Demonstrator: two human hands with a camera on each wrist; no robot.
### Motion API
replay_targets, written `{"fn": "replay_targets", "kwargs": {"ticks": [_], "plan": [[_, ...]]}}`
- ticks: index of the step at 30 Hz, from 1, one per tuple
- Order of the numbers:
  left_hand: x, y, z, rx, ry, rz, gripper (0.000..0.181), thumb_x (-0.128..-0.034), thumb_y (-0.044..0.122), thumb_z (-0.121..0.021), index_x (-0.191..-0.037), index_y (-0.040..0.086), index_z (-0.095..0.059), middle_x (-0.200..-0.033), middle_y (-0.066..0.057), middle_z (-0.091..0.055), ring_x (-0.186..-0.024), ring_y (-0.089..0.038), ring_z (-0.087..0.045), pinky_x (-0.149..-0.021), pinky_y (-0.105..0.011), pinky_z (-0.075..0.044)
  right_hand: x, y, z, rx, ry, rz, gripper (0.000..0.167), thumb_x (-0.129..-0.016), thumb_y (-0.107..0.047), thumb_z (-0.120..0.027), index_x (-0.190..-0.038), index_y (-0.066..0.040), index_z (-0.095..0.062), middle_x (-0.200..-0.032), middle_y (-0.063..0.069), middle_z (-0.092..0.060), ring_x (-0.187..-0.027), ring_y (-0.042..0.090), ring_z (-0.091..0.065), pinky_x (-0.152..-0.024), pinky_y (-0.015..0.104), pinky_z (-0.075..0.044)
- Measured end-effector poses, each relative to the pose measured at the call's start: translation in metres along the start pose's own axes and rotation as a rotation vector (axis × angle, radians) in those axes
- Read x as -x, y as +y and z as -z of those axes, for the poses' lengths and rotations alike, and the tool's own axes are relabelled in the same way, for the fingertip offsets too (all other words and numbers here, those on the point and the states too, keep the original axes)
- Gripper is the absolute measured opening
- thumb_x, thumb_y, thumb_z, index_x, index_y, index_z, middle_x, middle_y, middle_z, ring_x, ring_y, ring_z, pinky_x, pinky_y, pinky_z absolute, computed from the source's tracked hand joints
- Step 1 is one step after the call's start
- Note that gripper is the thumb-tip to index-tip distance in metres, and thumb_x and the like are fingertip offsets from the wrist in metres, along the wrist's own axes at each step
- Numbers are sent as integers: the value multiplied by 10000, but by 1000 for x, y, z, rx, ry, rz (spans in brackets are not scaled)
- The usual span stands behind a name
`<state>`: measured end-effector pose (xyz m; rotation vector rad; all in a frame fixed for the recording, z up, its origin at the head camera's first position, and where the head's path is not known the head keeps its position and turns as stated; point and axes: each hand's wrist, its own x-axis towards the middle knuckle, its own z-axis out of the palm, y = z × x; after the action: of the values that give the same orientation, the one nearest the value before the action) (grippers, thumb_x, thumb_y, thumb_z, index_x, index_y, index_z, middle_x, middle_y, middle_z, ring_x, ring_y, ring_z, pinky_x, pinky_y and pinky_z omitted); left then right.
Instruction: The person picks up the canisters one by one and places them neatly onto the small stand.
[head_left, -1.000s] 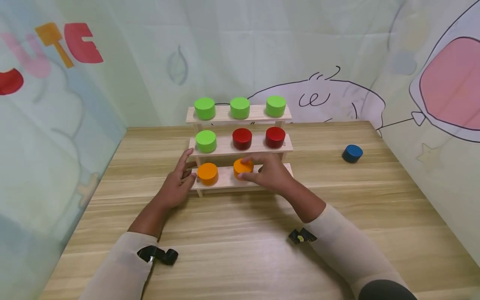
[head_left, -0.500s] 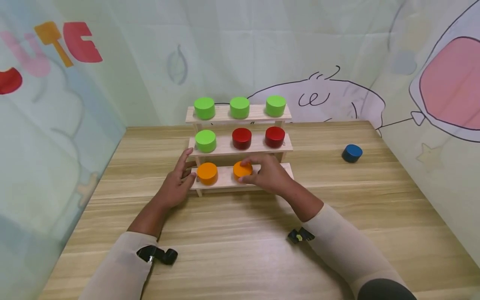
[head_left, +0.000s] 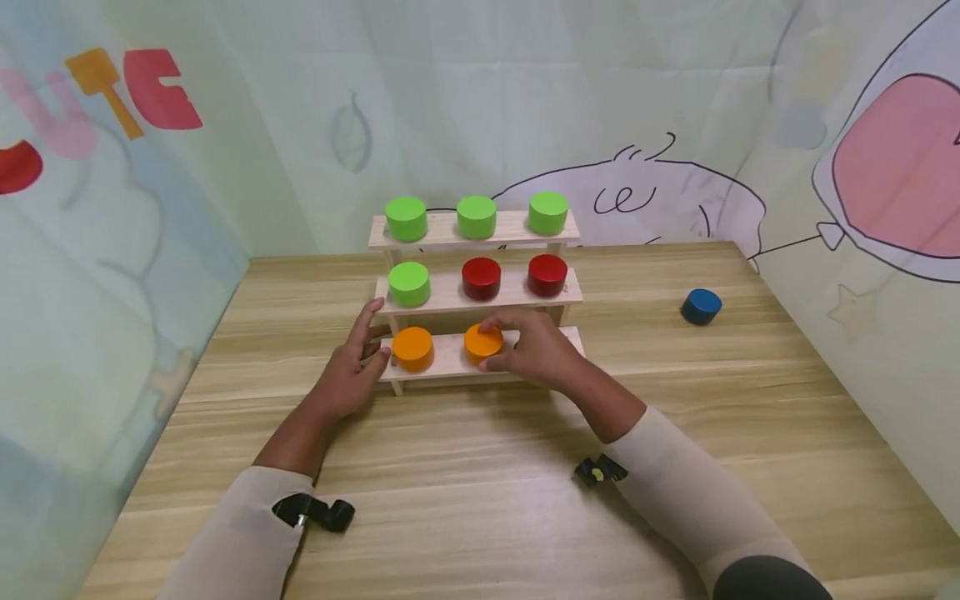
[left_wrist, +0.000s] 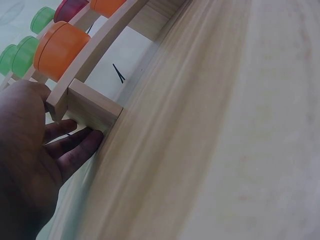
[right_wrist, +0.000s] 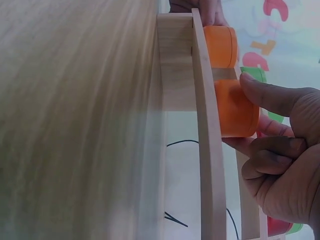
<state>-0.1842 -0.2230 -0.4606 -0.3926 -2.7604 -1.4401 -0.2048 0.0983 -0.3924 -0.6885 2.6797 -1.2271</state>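
A three-tier wooden display stand [head_left: 450, 363] holds round coloured blocks. My right hand [head_left: 542, 350] pinches an orange block [head_left: 480, 345] at the middle of the lowest tier; in the right wrist view its thumb [right_wrist: 267, 95] lies along the block's side, and the block sits on the board. My left hand [head_left: 347, 371] rests at the stand's left end, fingers fairly straight, thumb beside another orange block [head_left: 412, 350]. In the left wrist view the fingers [left_wrist: 82, 150] reach past the stand's leg [left_wrist: 95, 102]; whether all touch it is hidden.
The top tier carries green blocks [head_left: 476, 217]. On the middle tier stand a green block [head_left: 408, 284] and two red blocks [head_left: 481, 279]. A blue block [head_left: 701, 307] lies to the right on the wooden table [head_left: 465, 500]. Printed cloth walls [head_left: 300, 150] enclose the table.
The orange block under my right hand has shifted slightly back toward me, with the fingers still around it. My left hand keeps its place at the stand's end.
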Motion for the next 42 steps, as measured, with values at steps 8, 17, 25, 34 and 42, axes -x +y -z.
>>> {"fn": "replay_targets", "kwargs": {"ticks": [8, 17, 25, 34, 42], "plan": [[-1, -1, 1, -4, 2, -9, 780, -1139, 140, -467, -1755, 396, -62, -1656, -328, -471, -1464, -567, -547, -1210, -723, -416, 3, -3, 13, 19, -39, -20, 532, -854, -155, -947, -1350, -96, -762, -1404, 70, -765, -1391, 306, -678, -1169, 495, -554], [0, -3, 2, 4, -2, -2, 787, -1137, 145, -471, -1752, 412, -59, -1663, -325, -462, -1470, -573, -538, -1204, -728, -420, 8, -7, 38, 19, -73, 2, 559, -852, -130, -945, -1375, -79, -755, -1400, 128, -763, -1361, 371, -687, -1156, 551, -558], [1, -2, 2, 4, 0, -4, 780, -1139, 144, -469, -1753, 402, -62, -1660, -333, -462, -1464, -583, -538, -1194, -729, -430, 15, -7, 63, 69, -124, -52, 599, -852, -128, -945, -1406, -55, -729, -1444, 179, -728, -1363, 401, -675, -1153, 572, -555], [1, -1, 3, 2, -7, 2, 786, -1141, 152, -469, -1751, 414, -49, -1669, -330, -451, -1466, -590, -532, -1193, -734, -426, 25, -3, 94, 95, -104, -82, 447, -849, -140, -946, -1263, -86, -787, -1322, 141, -785, -1265, 348, -699, -1096, 570, -589], [-1, -4, -1, 17, -3, -21, 780, -1140, 139, -471, -1754, 397, -66, -1658, -333, -464, -1454, -580, -551, -1179, -732, -445, 35, 5, 111, 96, -72, -66, 448, -891, -158, -913, -1305, -68, -765, -1354, 139, -771, -1318, 371, -682, -1032, 552, -629]]}}
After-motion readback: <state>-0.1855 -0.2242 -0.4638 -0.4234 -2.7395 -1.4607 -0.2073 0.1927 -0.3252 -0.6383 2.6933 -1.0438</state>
